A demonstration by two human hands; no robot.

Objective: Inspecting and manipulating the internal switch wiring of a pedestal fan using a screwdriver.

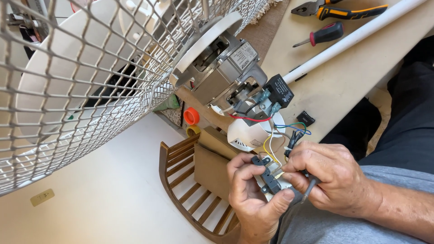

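My left hand (253, 194) grips a small black switch block (267, 177) mounted on a white plate, thumb pressed on its lower end. My right hand (330, 174) pinches a wire terminal at the block's right side and holds a grey cable. Yellow, white, blue, green and red wires (271, 147) run up from the block to the fan's metal motor (226, 72). A black capacitor (280, 91) hangs beside the motor. The wire fan guard (81, 77) with white blades fills the upper left.
A wooden slatted rack (181, 180) sits below the motor. Orange and yellow caps (191, 116) lie near it. On the beige table (343, 81) are pliers (334, 10), a red-handled screwdriver (322, 35), a white tube (357, 36) and a small black switch (306, 118).
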